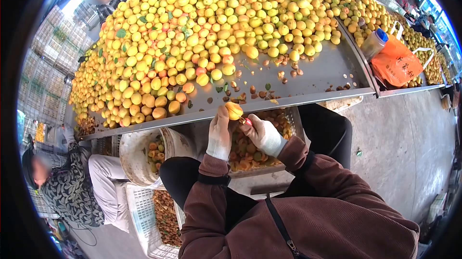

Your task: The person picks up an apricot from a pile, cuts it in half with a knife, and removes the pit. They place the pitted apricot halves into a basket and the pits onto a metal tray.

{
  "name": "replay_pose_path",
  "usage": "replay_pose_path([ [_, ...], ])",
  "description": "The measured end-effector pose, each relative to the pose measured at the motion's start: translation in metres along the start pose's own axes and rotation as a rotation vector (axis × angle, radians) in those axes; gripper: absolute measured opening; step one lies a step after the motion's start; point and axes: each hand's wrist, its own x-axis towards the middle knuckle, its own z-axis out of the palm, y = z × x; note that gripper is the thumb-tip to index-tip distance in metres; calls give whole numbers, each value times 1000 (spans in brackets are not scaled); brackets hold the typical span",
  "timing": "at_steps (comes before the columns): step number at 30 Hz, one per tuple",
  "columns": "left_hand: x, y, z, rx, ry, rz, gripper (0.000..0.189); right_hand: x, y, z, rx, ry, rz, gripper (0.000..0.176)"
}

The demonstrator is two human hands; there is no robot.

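My left hand [220,134], in a white glove, is closed around a yellow-orange apricot [234,111] just below the table's front edge. From the right, my gloved right hand [266,136] grips a small red-handled tool [246,121]. The tool's tip meets the apricot's lower right side; its exact shape is too small to make out. Beneath both hands sits a crate of apricot halves [248,155], partly covered by my hands and sleeves.
Apricots [192,33] are heaped on the metal table [317,74], with loose pits [262,94] near its front edge. A white bucket [137,155] and a pit-filled crate [139,225] stand left. An orange bag [397,62] and plastic jar [373,45] lie right. Other people sit around.
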Motion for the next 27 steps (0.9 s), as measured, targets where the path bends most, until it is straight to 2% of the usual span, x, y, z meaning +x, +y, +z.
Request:
replay_pose_path([
  [2, 4, -9, 0, 160, -72, 274, 52, 0, 0, -1, 4, 6, -9, 36],
  [5, 4, -8, -2, 220, -92, 281, 54, 1, -1, -1, -24, 25, 1, 36],
  [9, 0, 0, 3, 111, -102, 153, 56, 0, -1, -3, -128, 33, -38, 36],
  [11, 3, -5, 0, -59, -98, -22, 58, -1, 1, -2, -204, 26, -28, 36],
  [12, 4, -7, 0, -61, -97, -24, 58, 0, 2, 0, -225, 38, -49, 36],
  [14, 6, -11, 1, -289, -62, -136, 60, 0, 4, 1, -248, 50, -69, 36],
  [20, 1, -4, 6, -243, -87, -111, 59, 0, 6, 4, -235, 73, -96, 37],
  [25, 5, -5, 11, -231, -70, -43, 58, 0, 6, 6, -14, 33, -9, 37],
  [27, 6, -8, 7, -223, -81, -3, 58, -3, -1, 2, -71, 52, -49, 36],
])
